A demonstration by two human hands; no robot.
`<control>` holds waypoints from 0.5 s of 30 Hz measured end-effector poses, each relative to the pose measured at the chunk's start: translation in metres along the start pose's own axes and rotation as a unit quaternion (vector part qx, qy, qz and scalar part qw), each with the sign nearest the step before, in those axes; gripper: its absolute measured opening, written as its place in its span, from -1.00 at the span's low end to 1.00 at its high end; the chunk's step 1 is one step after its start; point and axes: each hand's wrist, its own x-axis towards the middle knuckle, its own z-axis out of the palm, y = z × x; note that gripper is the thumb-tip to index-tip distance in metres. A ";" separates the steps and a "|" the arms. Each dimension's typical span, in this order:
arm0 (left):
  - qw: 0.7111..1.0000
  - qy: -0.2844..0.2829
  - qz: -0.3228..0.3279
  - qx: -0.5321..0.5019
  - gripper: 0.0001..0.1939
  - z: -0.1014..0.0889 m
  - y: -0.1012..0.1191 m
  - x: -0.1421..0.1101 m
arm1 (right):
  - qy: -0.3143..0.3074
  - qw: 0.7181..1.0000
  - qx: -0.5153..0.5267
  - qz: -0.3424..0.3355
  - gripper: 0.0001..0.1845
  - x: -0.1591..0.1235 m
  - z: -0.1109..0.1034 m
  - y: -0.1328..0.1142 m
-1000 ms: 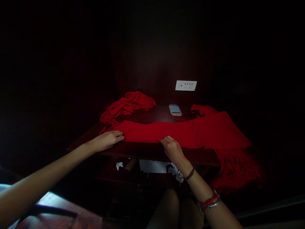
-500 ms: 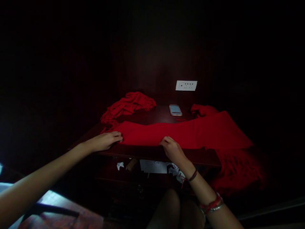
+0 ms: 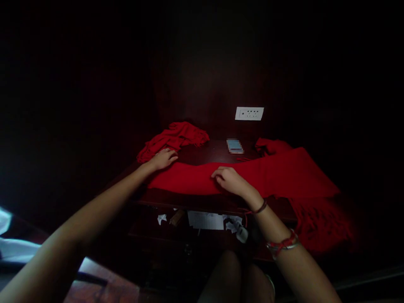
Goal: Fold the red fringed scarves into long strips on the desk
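A long red scarf point(image 3: 189, 179) lies folded into a strip along the front of a dark desk, its fringed end point(image 3: 322, 223) hanging over the front edge at the right. My left hand point(image 3: 164, 159) rests at the strip's far left edge, fingers extended and slightly bent, gripping nothing that I can see. Over the middle of the strip is my right hand point(image 3: 229, 179), its fingers loosely curled and apart; whether they touch the cloth is hard to tell.
Another crumpled red fringed cloth point(image 3: 176, 136) lies at the back left. A phone-like, pixelated object point(image 3: 235, 146) lies on the desk below a white wall socket point(image 3: 249, 113). Under the desktop, an open compartment holds papers point(image 3: 205, 220) and a small brown block point(image 3: 177, 217).
My left hand has moved from the strip's near left corner to its far left edge. My right hand has let go of the near edge and shifted slightly farther over the cloth.
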 end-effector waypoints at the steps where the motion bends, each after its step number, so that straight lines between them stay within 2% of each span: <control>1: 0.999 -0.026 -0.030 -0.005 -0.67 0.007 -0.005 0.008 | 0.026 1.000 -0.013 0.012 -0.70 0.006 0.002 0.001; 2: 0.997 -0.056 -0.053 -0.014 -0.68 0.012 -0.010 0.013 | 0.043 0.999 -0.025 0.021 -0.69 0.011 0.006 0.002; 4: 0.991 -0.108 -0.070 -0.036 -0.74 0.016 -0.019 0.018 | 0.037 0.998 -0.046 0.036 -0.62 0.014 0.019 0.005; 6: 0.989 -0.119 -0.072 -0.041 -0.78 0.014 -0.028 0.017 | 0.007 0.997 -0.060 0.053 -0.54 0.011 0.034 0.010; 10: 0.993 -0.051 -0.104 -0.024 -0.68 0.010 -0.040 0.008 | -0.014 0.994 -0.072 0.077 -0.52 0.002 0.052 0.016; 13: 0.993 0.019 -0.115 -0.028 -0.65 0.014 -0.045 0.004 | -0.012 0.994 -0.071 0.085 -0.50 0.001 0.051 0.015; 15: 0.990 0.027 -0.125 -0.055 -0.64 0.018 -0.049 0.003 | -0.008 0.993 -0.072 0.093 -0.49 0.001 0.049 0.014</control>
